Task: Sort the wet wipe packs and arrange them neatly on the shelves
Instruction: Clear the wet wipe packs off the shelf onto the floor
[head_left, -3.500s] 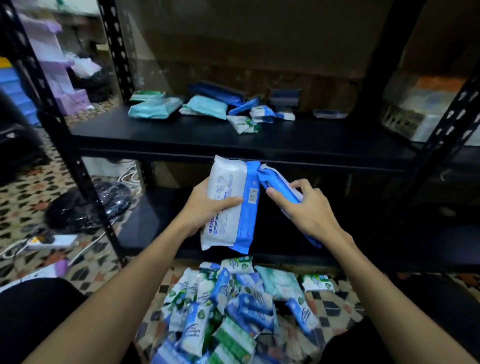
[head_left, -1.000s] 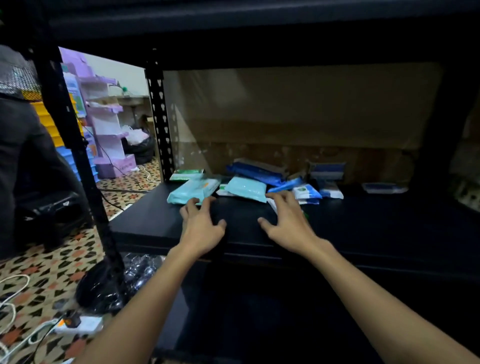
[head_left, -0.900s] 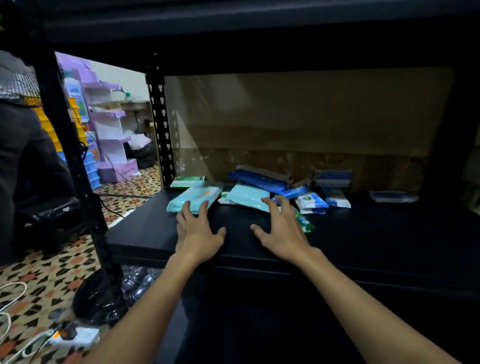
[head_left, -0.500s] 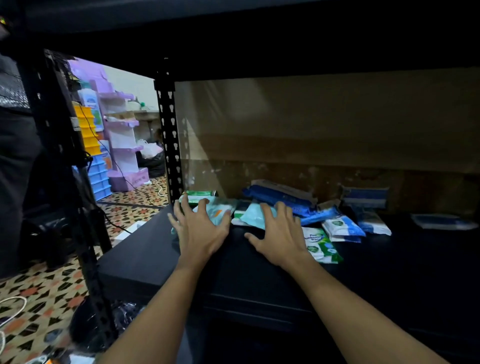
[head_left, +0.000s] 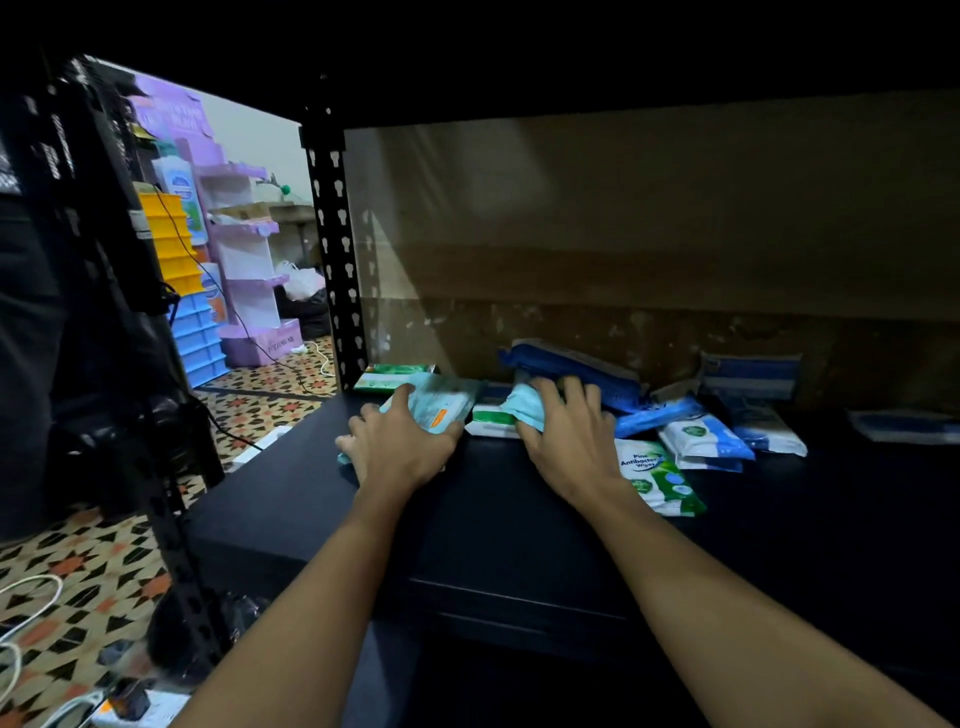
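Several wet wipe packs lie at the back of a black shelf. My left hand grips a teal pack near the shelf's left end. My right hand closes on a second teal pack, which leans against a dark blue pack. A green and white pack lies flat just right of my right wrist. White and blue packs lie further right. A green pack sits in the back left corner.
A black perforated upright stands at the shelf's back left, another at the front left. The shelf above hangs low overhead. Purple display stand, yellow and blue bins and cables are on the patterned floor to the left.
Both hands have moved from flat on the shelf further back onto the teal packs and closed around them. The view has moved in closer under the upper shelf.
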